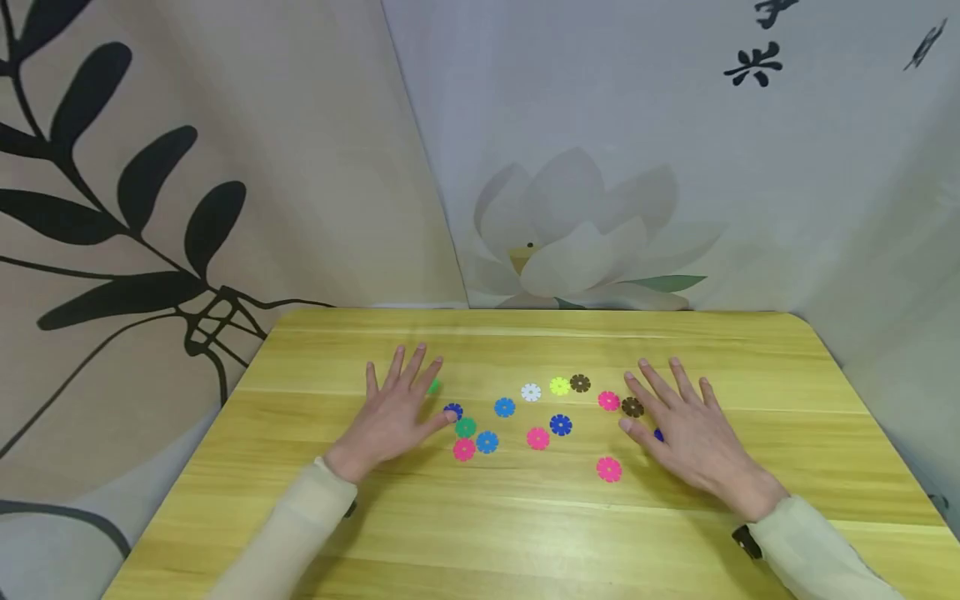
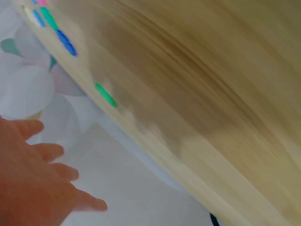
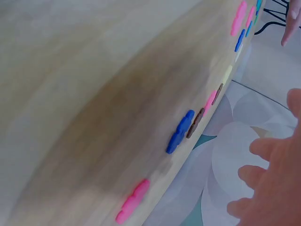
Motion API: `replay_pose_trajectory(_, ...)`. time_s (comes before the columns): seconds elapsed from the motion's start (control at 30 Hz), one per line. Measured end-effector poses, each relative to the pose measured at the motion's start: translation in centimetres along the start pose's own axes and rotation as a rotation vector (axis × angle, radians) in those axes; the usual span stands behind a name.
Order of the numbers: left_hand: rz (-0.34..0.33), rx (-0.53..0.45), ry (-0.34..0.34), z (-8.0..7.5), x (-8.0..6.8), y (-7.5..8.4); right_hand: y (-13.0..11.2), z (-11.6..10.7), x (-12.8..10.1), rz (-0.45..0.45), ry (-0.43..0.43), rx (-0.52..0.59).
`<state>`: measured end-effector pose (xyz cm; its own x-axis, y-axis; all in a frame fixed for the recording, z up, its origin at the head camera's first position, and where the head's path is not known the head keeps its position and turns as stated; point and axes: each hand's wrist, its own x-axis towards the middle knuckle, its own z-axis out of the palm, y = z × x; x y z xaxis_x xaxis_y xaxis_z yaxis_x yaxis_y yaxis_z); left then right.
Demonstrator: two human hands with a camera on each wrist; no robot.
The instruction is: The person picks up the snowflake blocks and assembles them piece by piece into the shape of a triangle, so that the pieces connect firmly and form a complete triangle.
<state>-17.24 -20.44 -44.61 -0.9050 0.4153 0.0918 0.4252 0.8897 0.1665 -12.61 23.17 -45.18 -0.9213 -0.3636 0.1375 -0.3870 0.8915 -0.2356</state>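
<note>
Snowflake-shaped plastic discs (image 1: pixel 537 438) in pink, blue, green, white, yellow and brown lie scattered flat on the middle of the wooden tabletop (image 1: pixel 525 533), loose and not inside any container. The left hand (image 1: pixel 395 414) rests palm down with fingers spread, its thumb touching a dark blue disc (image 1: pixel 453 411). The right hand (image 1: pixel 684 427) also lies flat and spread, grasping nothing, just beside a brown disc (image 1: pixel 632 407).
</note>
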Motion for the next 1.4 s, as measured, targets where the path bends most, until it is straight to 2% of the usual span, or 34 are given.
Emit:
replay_pose_trajectory(0.17,0.061,0.019,-0.013,-0.2,0.5,-1.5,-0.2,0.2,-0.2,-0.021,-0.005,-0.003)
replay_pose_trajectory(0.47,0.157,-0.016,-0.082,-0.1,1.7,-3.9,-0.6,0.5,-0.4,-0.104,0.004,-0.012)
replay_pose_trajectory(0.67,0.232,-0.030,-0.047,0.2,2.6,-5.0,-0.9,0.8,-0.6,-0.146,0.028,-0.012)
replay_pose_trajectory(0.93,0.254,-0.044,-0.078,0.8,3.7,-5.9,-1.2,1.0,-0.8,-0.185,0.054,-0.022)
replay_pose_trajectory(1.17,0.341,-0.012,-0.056,1.3,4.6,-6.3,-1.2,1.1,-1.1,-0.238,0.090,-0.012)
replay_pose_trajectory(1.27,0.340,-0.010,-0.063,1.3,4.9,-6.3,-1.1,1.2,-1.2,-0.262,0.104,-0.015)
replay_pose_trajectory(1.4,0.307,-0.016,-0.087,1.1,5.2,-6.0,-0.9,1.3,-1.3,-0.273,0.107,-0.023)
